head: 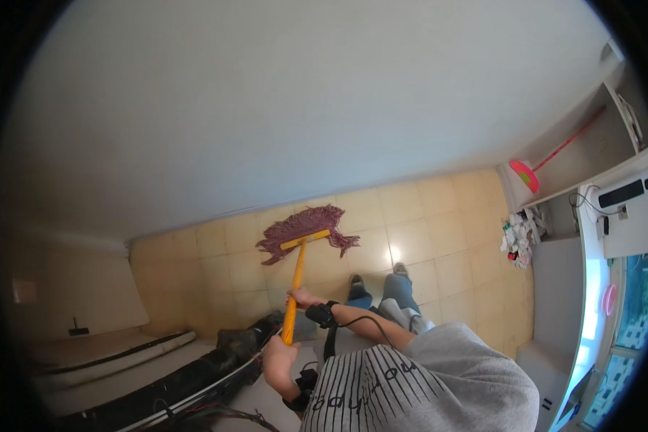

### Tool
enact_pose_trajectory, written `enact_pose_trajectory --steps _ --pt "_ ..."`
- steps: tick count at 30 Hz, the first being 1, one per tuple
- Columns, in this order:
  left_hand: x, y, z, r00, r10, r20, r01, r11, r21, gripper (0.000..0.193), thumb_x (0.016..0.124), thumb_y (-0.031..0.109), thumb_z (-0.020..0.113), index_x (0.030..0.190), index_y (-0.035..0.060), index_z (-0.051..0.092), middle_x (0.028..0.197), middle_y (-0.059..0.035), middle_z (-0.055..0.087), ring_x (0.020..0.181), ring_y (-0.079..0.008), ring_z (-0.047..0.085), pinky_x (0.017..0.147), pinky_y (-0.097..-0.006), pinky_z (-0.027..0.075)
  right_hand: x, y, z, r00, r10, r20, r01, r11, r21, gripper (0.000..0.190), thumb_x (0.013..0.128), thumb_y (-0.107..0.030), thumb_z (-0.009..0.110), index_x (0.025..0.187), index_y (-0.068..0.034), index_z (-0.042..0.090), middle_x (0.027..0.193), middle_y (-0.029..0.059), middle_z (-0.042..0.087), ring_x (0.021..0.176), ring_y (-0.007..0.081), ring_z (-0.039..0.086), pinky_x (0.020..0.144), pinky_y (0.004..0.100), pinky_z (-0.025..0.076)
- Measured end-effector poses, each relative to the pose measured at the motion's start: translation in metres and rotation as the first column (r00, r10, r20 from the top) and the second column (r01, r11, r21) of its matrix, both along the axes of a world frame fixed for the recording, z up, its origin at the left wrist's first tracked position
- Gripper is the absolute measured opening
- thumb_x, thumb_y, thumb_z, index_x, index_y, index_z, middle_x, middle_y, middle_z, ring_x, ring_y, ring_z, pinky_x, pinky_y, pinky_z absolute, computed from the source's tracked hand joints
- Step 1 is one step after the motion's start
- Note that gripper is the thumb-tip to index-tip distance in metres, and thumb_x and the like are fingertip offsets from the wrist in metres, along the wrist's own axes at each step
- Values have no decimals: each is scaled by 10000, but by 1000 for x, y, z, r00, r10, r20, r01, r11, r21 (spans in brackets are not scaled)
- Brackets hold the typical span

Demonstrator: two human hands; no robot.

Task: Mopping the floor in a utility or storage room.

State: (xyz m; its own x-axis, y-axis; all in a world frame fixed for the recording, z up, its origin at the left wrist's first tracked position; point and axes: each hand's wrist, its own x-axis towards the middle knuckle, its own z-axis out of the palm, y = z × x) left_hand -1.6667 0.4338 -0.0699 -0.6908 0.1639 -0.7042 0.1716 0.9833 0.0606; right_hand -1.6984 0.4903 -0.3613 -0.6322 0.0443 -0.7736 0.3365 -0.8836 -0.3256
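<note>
A string mop lies across the middle of the view, with a yellow handle [298, 270] and a yellow clamp bar [314, 236]. Its dark red strands [302, 224] are spread on the beige tile floor, close to the foot of the wall. My left hand [281, 360] grips the upper end of the handle, near my body. Farther down the same handle, my right hand [304, 297] is closed around it. Black devices are strapped to both my wrists, and a cable runs from the right one along the forearm.
A long white wall [302, 108] rises beyond the mop. Crumpled litter [517, 237] is heaped at right, near a pink dustpan [526, 177] with a red handle. Long black padded objects and loose wires [221, 413] lie lower left. My feet [401, 268] stand right of the mop.
</note>
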Motion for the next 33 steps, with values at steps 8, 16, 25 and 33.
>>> enact_pose_trajectory --steps 8,16,25,33 --pt "3 39 37 994 -107 27 107 994 6 363 590 230 615 826 -27 514 806 -217 521 801 -333 495 682 -362 396 37 41 56 985 -171 -6 171 985 32 168 754 -160 426 796 3 425 616 81 501 527 179 511 475 268 433" --pt "37 172 54 846 -527 -84 533 840 95 298 590 221 610 741 -15 509 708 -202 524 720 -340 502 628 -388 400 107 167 55 798 -602 -35 579 781 -233 152 787 -151 356 784 -9 410 683 83 477 633 176 491 600 270 425" --pt "79 309 -5 457 -804 -379 888 435 147 183 601 158 572 694 18 500 650 -168 521 650 -322 512 572 -389 404 182 321 31 425 -903 -62 861 424 -281 117 786 -136 342 782 -20 359 665 80 431 634 194 455 643 292 411" --pt "158 429 -7 213 -878 -430 975 219 35 130 588 114 542 676 19 532 663 -153 538 657 -293 529 595 -356 422 255 437 27 167 -986 -4 942 160 -294 69 752 -108 354 758 -41 347 614 79 416 569 193 435 575 294 402"
